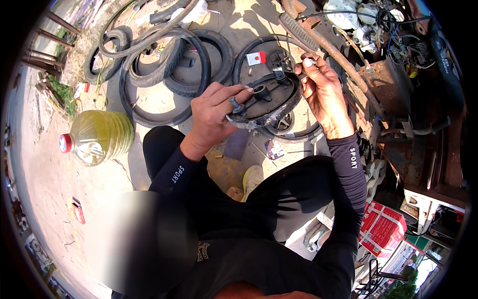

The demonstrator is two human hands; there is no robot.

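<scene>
A round, dirty drum brake plate [269, 102] with dark curved brake shoes is held tilted above the ground in front of me. My left hand [214, 109] grips its left edge, the fingers lying over the rim beside a bolt [237, 105]. A dark hub collar stands up near the middle of the plate. At the far right edge, my right hand [321, 89] is closed in a pinch, thumb against forefinger. Whatever is between those fingertips is too small to make out. The underside of the plate is hidden.
Black tyres [199, 55] lie piled at the far left, and a spoked wheel [241, 55] lies beyond the plate. A jug of yellowish liquid [104, 137] rests on its side to my left. Rusty metal parts [393, 84] and a red box [381, 229] crowd the right.
</scene>
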